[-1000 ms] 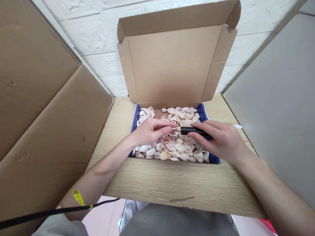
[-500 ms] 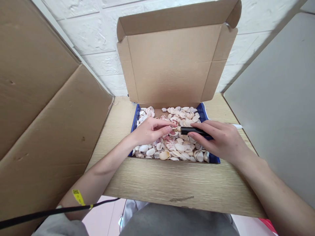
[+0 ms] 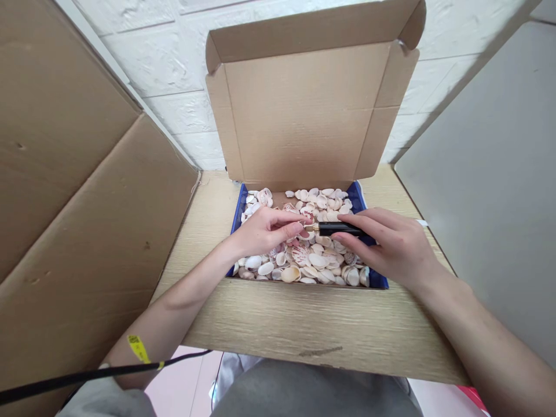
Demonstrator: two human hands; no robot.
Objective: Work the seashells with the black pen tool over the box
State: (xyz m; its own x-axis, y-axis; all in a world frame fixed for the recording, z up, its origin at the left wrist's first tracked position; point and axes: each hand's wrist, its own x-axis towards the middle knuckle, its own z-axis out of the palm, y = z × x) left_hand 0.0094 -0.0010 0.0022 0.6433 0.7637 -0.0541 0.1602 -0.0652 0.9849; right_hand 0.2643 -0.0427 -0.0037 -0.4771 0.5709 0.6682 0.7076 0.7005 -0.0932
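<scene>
Over a box of shells, my right hand is closed round a slim black mini drill with a brass-coloured chuck. The drill lies nearly level, its tip pointing left at the fingertips of my left hand. Thumb and fingers of that hand are pinched on what looks like a small seashell, mostly hidden by them. Whether the drill bit touches it I cannot tell. Below both hands, many white, cream and reddish seashells fill the shallow cardboard box with blue sides.
The box's brown lid stands raised against a white brick-patterned wall. A cardboard panel borders the wooden table on the left, a grey panel on the right. A black cable with a yellow tag crosses the lower left.
The drill has tipped slightly to lie more level, and my right hand has risen a little with it. My left hand has stayed in place.
</scene>
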